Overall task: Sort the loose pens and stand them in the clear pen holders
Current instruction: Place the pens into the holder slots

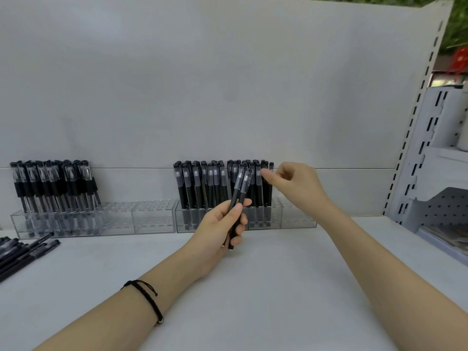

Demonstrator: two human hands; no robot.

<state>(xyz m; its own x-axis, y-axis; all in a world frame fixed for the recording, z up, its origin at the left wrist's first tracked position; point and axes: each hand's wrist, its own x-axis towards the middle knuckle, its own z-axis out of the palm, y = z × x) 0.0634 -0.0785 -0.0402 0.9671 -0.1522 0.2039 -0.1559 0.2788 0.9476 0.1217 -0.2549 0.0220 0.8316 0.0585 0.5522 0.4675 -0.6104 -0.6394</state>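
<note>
View from above a white shelf (278, 287) with a plain grey back panel (228, 84). Two bare forearms reach in from the bottom edge.

The left hand (222, 224), a black cord bracelet (149, 297) on its wrist, is at the centre with thumb and fingers wrapped round two black pens (239, 188). These are held upright and tilted slightly right, with their caps in front of the rows of pens behind them.

The right hand (296, 184) is higher and to the right, with loosely curled fingers and the forefinger reaching left to the caps of the end pens. It cannot be told whether it pinches one.

Against the back panel stand two long clear holders. The right holder (298, 216) is packed with upright black pens (197, 188), except for its right end section. The left hand and its pens hide part of this holder's front.

The left holder (152, 216) has a crowded bunch of clip pens (50, 183) at its left end.

Loose pens (22, 252) lie in a heap on the shelf at the far left edge, well apart from both hands.

A slotted metal upright (415, 138) closes the shelf on the right.
</note>
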